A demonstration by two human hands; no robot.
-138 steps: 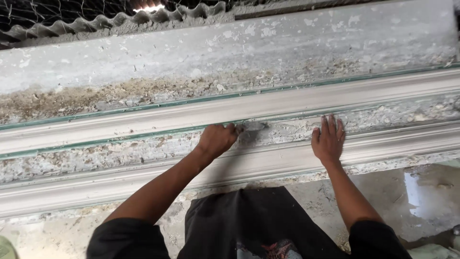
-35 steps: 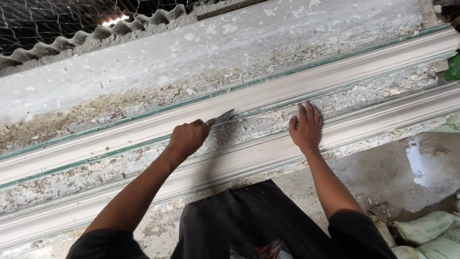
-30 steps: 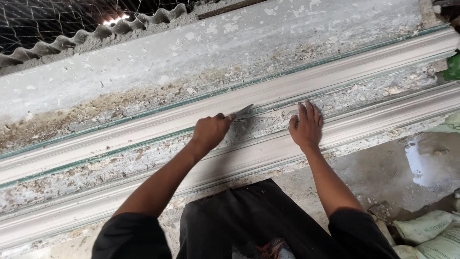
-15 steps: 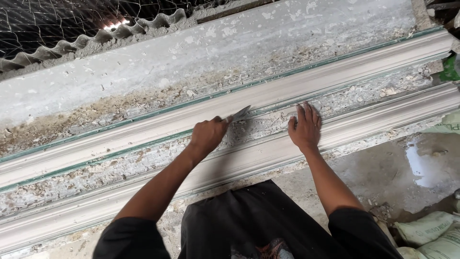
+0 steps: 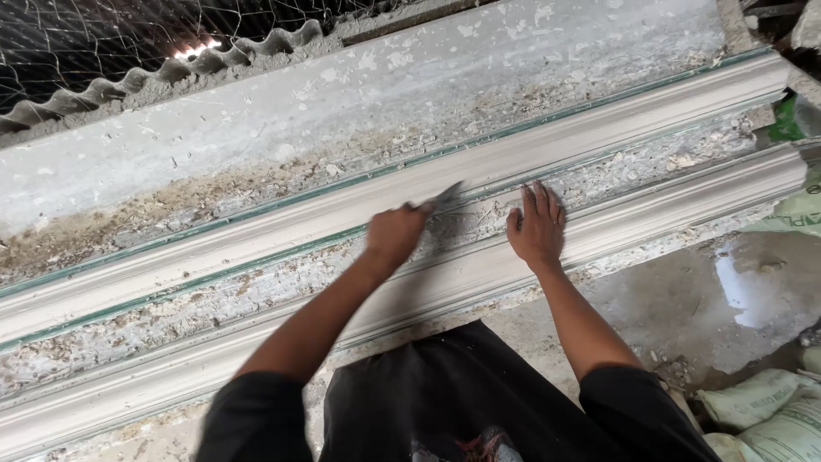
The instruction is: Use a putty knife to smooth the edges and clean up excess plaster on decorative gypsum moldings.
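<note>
Left hand is fisted tight round the handle of a small flat grey metal scraper blade, and the blade pokes out up and to the right of the knuckles, its tip resting against the lower edge of the long pale plaster moulding strip just above the hand. The right hand is flat, fingers spread and holding nothing, pressed on the crumb-strewn channel just beside the blade, its heel on the second pale moulded plaster strip nearer the body. Both strips run the same way, long axis rising from lower left to upper right, so the blade lies almost along them. The left hand is the nearer one to the blade's working edge (obviously, it has it). The handle is swallowed by the fist; whether the tip cuts in or only touches is hard to make out. Above, a rippled grey sheet edge under wire netting.
</note>
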